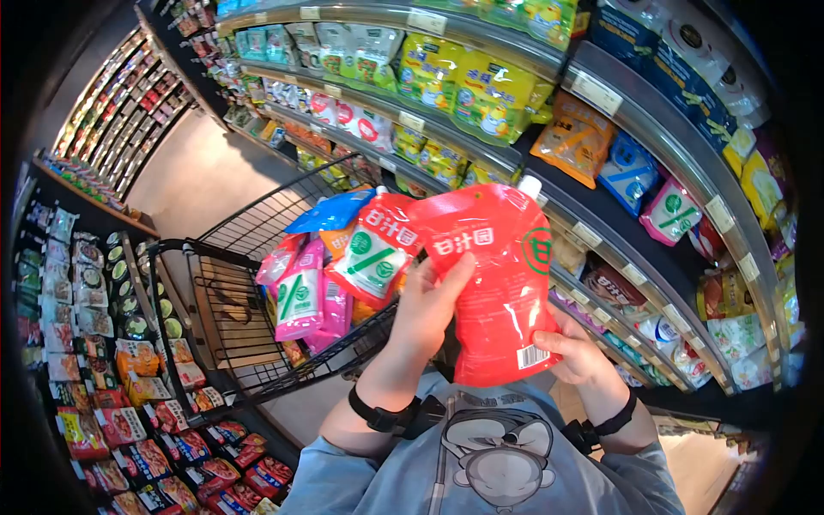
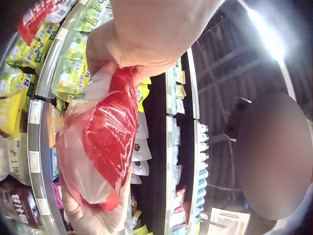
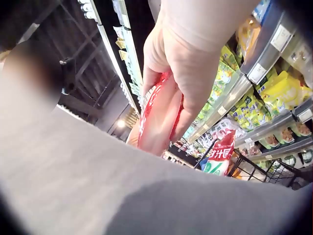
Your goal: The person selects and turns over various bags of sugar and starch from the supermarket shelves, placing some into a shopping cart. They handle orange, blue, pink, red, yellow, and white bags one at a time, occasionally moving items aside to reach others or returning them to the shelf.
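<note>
A red pouch [image 1: 498,292] with a white cap is held up in front of the chest, its barcode near the lower right corner. The left hand [image 1: 429,300] grips its left edge, thumb lying on the printed face. At the lower right edge the right hand [image 1: 573,348] pinches it, thumb near the barcode. The left wrist view shows the pouch [image 2: 105,142] side-on between both hands; in the right wrist view the right hand [image 3: 181,73] is wrapped over its edge. Beside the left hand, a red and white pouch [image 1: 373,249] rests on other packs in the cart.
A black wire cart [image 1: 232,300] stands at the left, holding pink, blue and orange packs [image 1: 300,292]. Curved shelves of bagged snacks [image 1: 489,94] run along the right, with price tags on their edges [image 1: 596,93]. Packaged goods [image 1: 142,412] fill a display at lower left; floor [image 1: 202,163] shows beyond the cart.
</note>
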A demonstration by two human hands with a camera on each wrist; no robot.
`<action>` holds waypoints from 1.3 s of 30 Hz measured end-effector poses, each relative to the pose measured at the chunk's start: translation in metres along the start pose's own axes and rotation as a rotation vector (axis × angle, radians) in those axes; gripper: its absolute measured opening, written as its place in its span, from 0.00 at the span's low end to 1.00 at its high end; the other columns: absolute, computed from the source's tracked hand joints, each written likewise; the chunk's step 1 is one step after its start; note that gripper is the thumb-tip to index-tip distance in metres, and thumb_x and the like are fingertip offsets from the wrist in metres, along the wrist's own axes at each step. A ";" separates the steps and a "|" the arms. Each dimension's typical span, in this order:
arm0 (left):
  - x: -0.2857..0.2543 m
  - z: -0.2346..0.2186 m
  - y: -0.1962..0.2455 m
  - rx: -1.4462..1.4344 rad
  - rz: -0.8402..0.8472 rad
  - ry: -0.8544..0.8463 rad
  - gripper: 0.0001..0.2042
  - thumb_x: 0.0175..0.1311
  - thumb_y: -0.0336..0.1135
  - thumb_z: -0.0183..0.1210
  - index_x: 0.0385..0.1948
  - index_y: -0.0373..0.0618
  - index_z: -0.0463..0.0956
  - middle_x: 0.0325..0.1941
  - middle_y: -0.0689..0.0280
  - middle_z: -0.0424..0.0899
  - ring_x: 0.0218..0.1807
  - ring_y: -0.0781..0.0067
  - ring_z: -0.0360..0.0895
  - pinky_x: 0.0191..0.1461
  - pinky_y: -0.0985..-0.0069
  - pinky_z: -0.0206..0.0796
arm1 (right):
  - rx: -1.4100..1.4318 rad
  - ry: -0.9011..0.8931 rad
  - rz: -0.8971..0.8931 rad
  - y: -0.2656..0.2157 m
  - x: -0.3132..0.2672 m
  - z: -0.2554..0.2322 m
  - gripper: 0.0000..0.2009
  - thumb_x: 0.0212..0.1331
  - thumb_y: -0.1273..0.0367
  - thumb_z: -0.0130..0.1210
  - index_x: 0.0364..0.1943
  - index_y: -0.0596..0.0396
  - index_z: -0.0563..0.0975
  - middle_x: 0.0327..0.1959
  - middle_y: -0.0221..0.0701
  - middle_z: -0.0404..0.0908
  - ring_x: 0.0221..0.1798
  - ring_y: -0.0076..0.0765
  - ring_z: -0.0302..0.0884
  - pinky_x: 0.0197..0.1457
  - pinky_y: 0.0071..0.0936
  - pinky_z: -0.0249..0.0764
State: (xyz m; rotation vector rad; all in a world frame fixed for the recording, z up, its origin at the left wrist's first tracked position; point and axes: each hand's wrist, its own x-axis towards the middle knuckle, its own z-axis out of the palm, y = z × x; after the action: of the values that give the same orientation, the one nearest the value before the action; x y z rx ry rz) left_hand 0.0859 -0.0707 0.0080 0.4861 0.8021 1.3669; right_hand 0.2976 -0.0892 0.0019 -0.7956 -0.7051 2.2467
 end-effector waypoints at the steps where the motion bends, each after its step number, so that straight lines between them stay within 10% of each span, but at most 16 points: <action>1: -0.005 -0.001 0.004 0.129 -0.015 0.044 0.16 0.62 0.32 0.56 0.50 0.38 0.69 0.50 0.62 0.77 0.51 0.77 0.73 0.53 0.75 0.65 | -0.003 -0.024 0.003 0.004 0.002 0.001 0.35 0.53 0.73 0.58 0.64 0.58 0.53 0.58 0.38 0.68 0.59 0.35 0.69 0.62 0.35 0.66; 3: 0.003 -0.032 -0.028 0.342 0.279 0.043 0.23 0.59 0.34 0.59 0.55 0.38 0.63 0.56 0.59 0.71 0.57 0.72 0.68 0.55 0.71 0.62 | -0.094 0.232 -0.101 0.011 0.008 0.003 0.32 0.54 0.74 0.58 0.63 0.58 0.56 0.56 0.37 0.70 0.57 0.35 0.70 0.61 0.34 0.67; 7: -0.028 -0.033 -0.008 0.684 -0.077 -0.077 0.37 0.55 0.37 0.63 0.65 0.43 0.51 0.65 0.56 0.59 0.63 0.62 0.60 0.63 0.66 0.55 | -0.603 0.295 -0.381 0.029 0.031 0.002 0.28 0.55 0.76 0.57 0.60 0.59 0.60 0.55 0.37 0.71 0.56 0.32 0.70 0.58 0.29 0.67; 10: -0.036 -0.031 -0.013 0.375 0.054 -0.320 0.50 0.52 0.34 0.65 0.69 0.51 0.29 0.70 0.60 0.48 0.70 0.63 0.49 0.65 0.63 0.53 | -0.881 0.223 -0.437 0.036 0.047 0.025 0.30 0.54 0.76 0.57 0.61 0.61 0.58 0.56 0.41 0.70 0.59 0.38 0.68 0.60 0.31 0.65; 13: -0.035 -0.048 -0.016 0.248 0.160 -0.084 0.44 0.53 0.30 0.64 0.67 0.42 0.39 0.62 0.60 0.62 0.59 0.73 0.64 0.60 0.73 0.60 | -1.424 0.043 -0.485 0.028 0.051 0.066 0.36 0.48 0.68 0.61 0.63 0.58 0.59 0.66 0.51 0.54 0.68 0.55 0.54 0.66 0.41 0.58; 15: -0.033 -0.061 -0.003 0.063 0.084 0.097 0.19 0.58 0.31 0.59 0.51 0.41 0.68 0.44 0.65 0.78 0.43 0.77 0.76 0.45 0.76 0.71 | -1.460 -0.145 -0.441 0.033 0.055 0.074 0.34 0.49 0.64 0.61 0.63 0.55 0.61 0.67 0.49 0.53 0.69 0.56 0.52 0.67 0.42 0.56; 20: -0.039 -0.116 0.032 -0.127 0.101 0.389 0.16 0.58 0.29 0.57 0.49 0.41 0.70 0.44 0.62 0.79 0.45 0.68 0.78 0.48 0.71 0.71 | -1.313 -0.423 -0.317 0.028 0.070 0.089 0.26 0.55 0.64 0.57 0.59 0.51 0.66 0.65 0.42 0.60 0.65 0.49 0.60 0.65 0.38 0.61; 24: -0.021 -0.206 0.073 0.549 0.537 0.600 0.17 0.57 0.28 0.58 0.50 0.40 0.70 0.43 0.63 0.79 0.42 0.74 0.77 0.44 0.76 0.70 | -1.228 -0.226 -0.285 0.022 0.063 0.059 0.18 0.56 0.70 0.55 0.53 0.56 0.72 0.52 0.40 0.75 0.54 0.42 0.74 0.57 0.31 0.69; 27: 0.001 -0.269 0.109 1.432 0.765 0.768 0.22 0.53 0.28 0.59 0.53 0.45 0.69 0.45 0.53 0.78 0.49 0.51 0.74 0.51 0.64 0.67 | -1.089 -0.095 -0.181 0.026 0.049 0.026 0.17 0.58 0.71 0.53 0.52 0.58 0.72 0.49 0.39 0.77 0.52 0.36 0.75 0.55 0.29 0.70; 33: 0.046 -0.356 0.128 1.782 0.475 0.635 0.35 0.41 0.47 0.67 0.57 0.52 0.67 0.58 0.54 0.70 0.58 0.47 0.67 0.60 0.55 0.59 | -0.959 0.094 -0.130 0.022 0.021 -0.004 0.14 0.61 0.73 0.50 0.50 0.62 0.72 0.45 0.39 0.78 0.50 0.32 0.75 0.55 0.28 0.69; 36: 0.074 -0.383 0.105 1.879 -0.157 0.410 0.49 0.38 0.66 0.63 0.66 0.54 0.54 0.70 0.50 0.51 0.69 0.39 0.47 0.69 0.52 0.41 | -0.931 0.207 -0.122 0.021 0.009 -0.016 0.14 0.61 0.73 0.50 0.50 0.62 0.72 0.44 0.39 0.79 0.50 0.32 0.75 0.55 0.28 0.69; 39: 0.090 -0.394 0.079 1.371 0.038 0.112 0.35 0.52 0.56 0.60 0.60 0.45 0.63 0.60 0.46 0.67 0.64 0.46 0.61 0.66 0.54 0.49 | -0.962 0.297 -0.175 0.028 -0.001 -0.032 0.14 0.62 0.71 0.50 0.50 0.62 0.72 0.44 0.38 0.79 0.49 0.32 0.76 0.53 0.28 0.71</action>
State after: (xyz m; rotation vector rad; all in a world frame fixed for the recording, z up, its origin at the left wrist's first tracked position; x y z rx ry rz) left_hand -0.2603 -0.0252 -0.2114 1.4703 1.7850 0.6897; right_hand 0.3094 -0.0993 -0.0382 -1.3927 -1.6532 1.5036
